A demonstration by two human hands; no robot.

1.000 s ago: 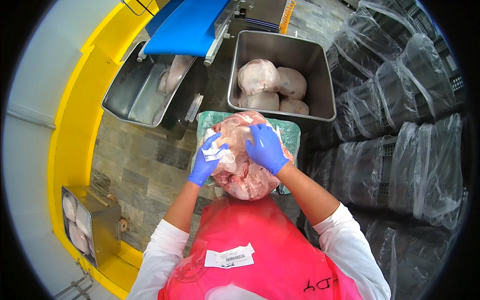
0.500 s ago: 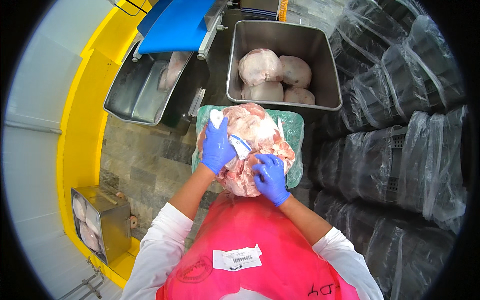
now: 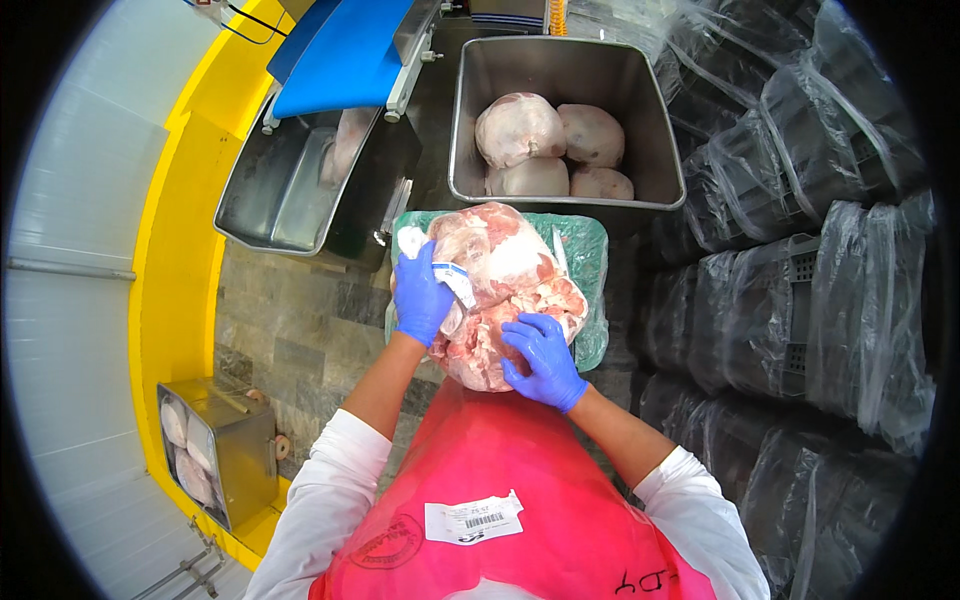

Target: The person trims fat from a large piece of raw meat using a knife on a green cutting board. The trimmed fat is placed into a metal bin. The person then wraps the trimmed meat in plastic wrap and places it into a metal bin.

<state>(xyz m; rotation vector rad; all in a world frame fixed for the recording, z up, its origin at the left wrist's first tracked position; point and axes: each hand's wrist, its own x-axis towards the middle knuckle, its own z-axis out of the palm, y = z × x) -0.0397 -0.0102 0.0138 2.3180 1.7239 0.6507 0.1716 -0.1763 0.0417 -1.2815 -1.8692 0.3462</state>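
A large piece of raw meat (image 3: pixel 505 255), pink with pale fat, lies on a green plastic-covered surface (image 3: pixel 592 335) in front of me. My left hand (image 3: pixel 422 297), in a blue glove, is closed on a clear plastic bag (image 3: pixel 463 243) at the meat's left side. A white and blue label (image 3: pixel 455 283) shows beside its fingers, and a bunched white end (image 3: pixel 411 240) sticks out above them. Gloved in blue too, my right hand (image 3: pixel 545 362) rests on the near right part of the meat with its fingers apart. It grips nothing that I can see.
Beyond the meat stands a steel bin (image 3: pixel 570 75) holding several meat pieces (image 3: pixel 520 130). Another steel bin (image 3: pixel 270 195) is at the far left, under a blue conveyor belt (image 3: pixel 345 60). Plastic-draped dark crates (image 3: pixel 770 310) line the right. A smaller bin (image 3: pixel 240 455) stands lower left.
My left hand has shifted left and a little down, drawing the bag, label and white end left with it. My right hand's fingers have spread on the meat.
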